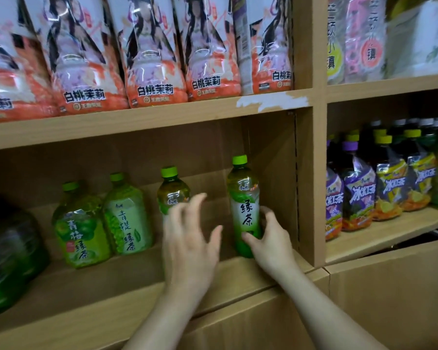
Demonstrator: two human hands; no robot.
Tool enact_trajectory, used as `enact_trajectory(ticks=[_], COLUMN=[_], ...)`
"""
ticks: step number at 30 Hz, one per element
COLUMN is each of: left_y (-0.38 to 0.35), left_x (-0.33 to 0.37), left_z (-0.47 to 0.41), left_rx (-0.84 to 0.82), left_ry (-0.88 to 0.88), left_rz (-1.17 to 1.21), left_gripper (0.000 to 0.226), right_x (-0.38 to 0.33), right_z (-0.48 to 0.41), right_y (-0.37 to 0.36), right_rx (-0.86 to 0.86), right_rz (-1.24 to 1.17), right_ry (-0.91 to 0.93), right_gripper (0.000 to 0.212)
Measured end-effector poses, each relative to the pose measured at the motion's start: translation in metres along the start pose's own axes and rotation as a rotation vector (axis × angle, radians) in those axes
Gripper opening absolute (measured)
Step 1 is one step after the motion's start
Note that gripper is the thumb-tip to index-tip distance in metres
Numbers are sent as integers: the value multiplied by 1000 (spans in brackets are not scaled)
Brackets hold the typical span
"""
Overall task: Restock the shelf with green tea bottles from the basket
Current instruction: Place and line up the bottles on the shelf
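Observation:
A green tea bottle point(244, 205) with a green cap stands upright at the right end of the wooden shelf point(127, 294). My right hand point(268, 238) wraps around its lower part. A second green tea bottle point(172, 192) stands further back, left of it. My left hand point(190, 238) hovers in front of that one with fingers spread, holding nothing, and hides its lower half. The basket is out of view.
Wider green bottles point(82, 223) stand on the left of the same shelf. Peach-jasmine bottles point(149, 54) fill the shelf above. A wooden divider point(310, 173) bounds the compartment on the right, with iced tea bottles point(359, 188) beyond it.

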State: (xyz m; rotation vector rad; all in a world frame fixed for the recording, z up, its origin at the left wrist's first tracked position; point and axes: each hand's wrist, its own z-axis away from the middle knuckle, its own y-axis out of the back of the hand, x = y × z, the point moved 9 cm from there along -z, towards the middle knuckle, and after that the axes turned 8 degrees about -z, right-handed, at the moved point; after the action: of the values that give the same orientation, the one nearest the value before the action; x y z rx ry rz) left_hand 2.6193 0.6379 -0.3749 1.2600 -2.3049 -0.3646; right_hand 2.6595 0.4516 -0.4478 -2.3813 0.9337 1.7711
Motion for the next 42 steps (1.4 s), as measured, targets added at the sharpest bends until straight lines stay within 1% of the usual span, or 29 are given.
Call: enact_trajectory(ticks=[1, 2, 4, 5, 6, 8, 10, 12, 14, 17, 22, 25, 28, 31, 33, 35, 39, 42], left_y=[13, 14, -11, -28, -42, -55, -67, -82, -98, -123, -159, -177, -186, -187, -190, -192, -191, -192], left_x=[-18, -42, -80, -90, -96, -102, -104, -103, -103, -102, -99, -94, -94, -97, -98, -98, -97, -95], left_z=[0, -1, 2, 6, 10, 10, 6, -1, -11, -23, -33, -39, -40, -40, -42, -44, -48, -51], left_rx=[64, 38, -180, -292, -357, -347, -330, -340, -370, -405, -347, -322, -306, -275, -280, -288, -285, -299], left_ry=[64, 179, 405, 471, 502, 527, 561, 580, 568, 552, 612, 651, 702, 733, 735, 729, 727, 700], left_rz=[-5, 22, 139, 205, 257, 301, 383, 448, 443, 449, 503, 555, 605, 681, 692, 650, 524, 430], left_gripper=[82, 93, 112, 115, 112, 92, 79, 74, 70, 66, 61, 53, 48, 54, 52, 48, 40, 41], right_x=[4, 7, 12, 13, 12, 13, 12, 9, 4, 3, 14, 16, 14, 15, 16, 18, 22, 19], right_z=[-10, -20, -39, -48, -55, -67, -73, -75, -79, -89, -95, -98, -101, -102, -103, -105, -106, -105], right_y=[-5, -10, -21, -28, -34, -42, -43, -42, -41, -42, -40, -37, -40, -45, -49, -50, -50, -55], right_rx=[-4, -14, -47, -66, -83, -69, 3, 69, 117, 142, 174, 197, 184, 140, 111, 94, 77, 23], right_rz=[-7, -11, -38, -57, -72, -84, -58, -7, 46, 74, 70, -2, -78, -142, -163, -190, -260, -307], right_ry=[-37, -69, -112, -126, -142, -150, -134, -89, -36, -8, -4, 32, 80, 66, 52, 33, -13, 4], right_gripper=[70, 71, 70, 69, 69, 72, 73, 70, 63, 53, 46, 42, 35, 41, 48, 51, 52, 53])
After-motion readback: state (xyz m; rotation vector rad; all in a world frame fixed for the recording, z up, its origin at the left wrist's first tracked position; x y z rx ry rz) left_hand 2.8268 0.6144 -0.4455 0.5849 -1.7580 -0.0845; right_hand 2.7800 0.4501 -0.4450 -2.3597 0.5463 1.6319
